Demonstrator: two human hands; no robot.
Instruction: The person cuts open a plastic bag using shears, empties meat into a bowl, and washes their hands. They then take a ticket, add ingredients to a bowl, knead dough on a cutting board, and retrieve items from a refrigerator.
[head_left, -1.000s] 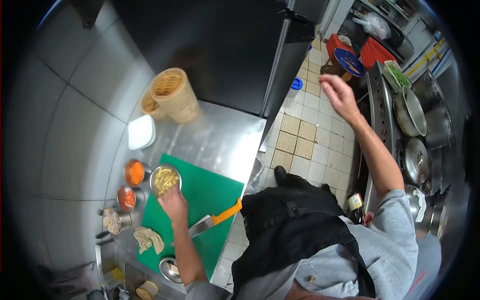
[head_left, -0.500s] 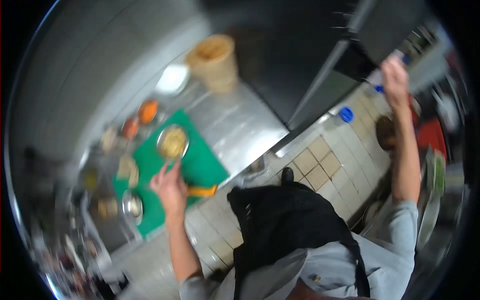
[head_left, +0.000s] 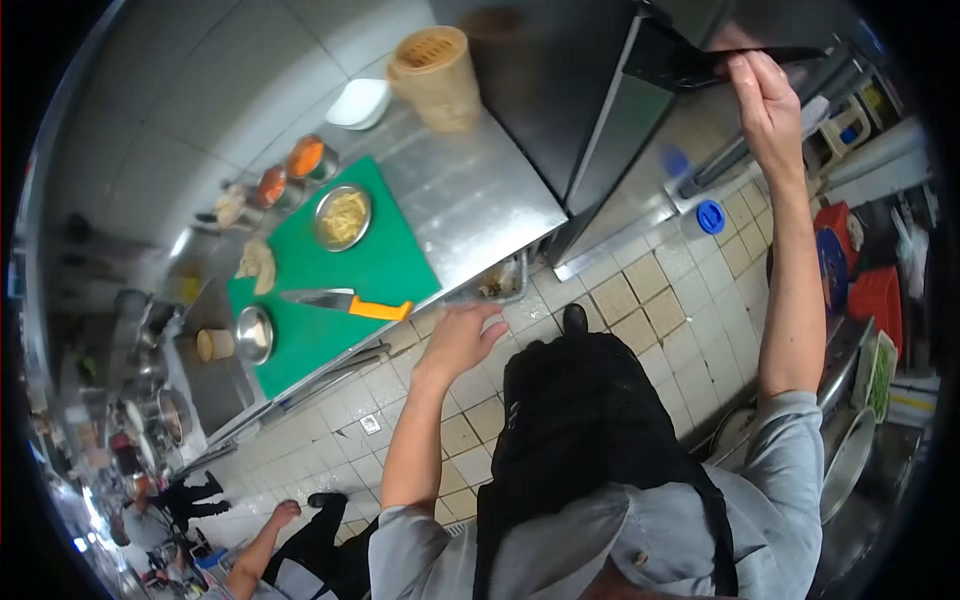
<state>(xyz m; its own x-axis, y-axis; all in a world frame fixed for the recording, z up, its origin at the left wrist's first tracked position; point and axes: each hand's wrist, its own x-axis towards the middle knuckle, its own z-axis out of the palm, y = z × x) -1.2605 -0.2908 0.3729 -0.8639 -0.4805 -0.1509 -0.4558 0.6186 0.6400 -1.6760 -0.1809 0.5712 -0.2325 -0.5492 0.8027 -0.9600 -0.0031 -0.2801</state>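
My left hand (head_left: pixel 458 343) is over the floor beside the counter's front edge, holding nothing, with its thumb apart from the fingers. Nearest to it, on a green cutting board (head_left: pixel 295 330), lies a knife (head_left: pixel 370 307) with an orange handle. The board also carries a metal bowl (head_left: pixel 340 243) of pale yellow strips, a crumpled beige cloth-like piece (head_left: pixel 258 265) and a smaller metal bowl (head_left: pixel 255 335). At upper right, my right hand (head_left: pixel 768 95) is closed on a black handle-like piece (head_left: pixel 685 60) against the tall steel cabinet (head_left: pixel 640 130); how it is fixed is hard to see.
Behind the board stand metal containers of orange (head_left: pixel 308 157) and red (head_left: pixel 275 187) food. A white dish (head_left: pixel 360 103) and a bamboo steamer (head_left: pixel 435 80) are farther back. A blue-lidded container (head_left: pixel 710 217) is near the cabinet's base. Another person's arm (head_left: pixel 262 548) shows at lower left.
My left hand has moved right, off the board and away from the bowl, uncovering the knife. My right hand has shifted up and slightly left with the black piece. The view has become sharper.
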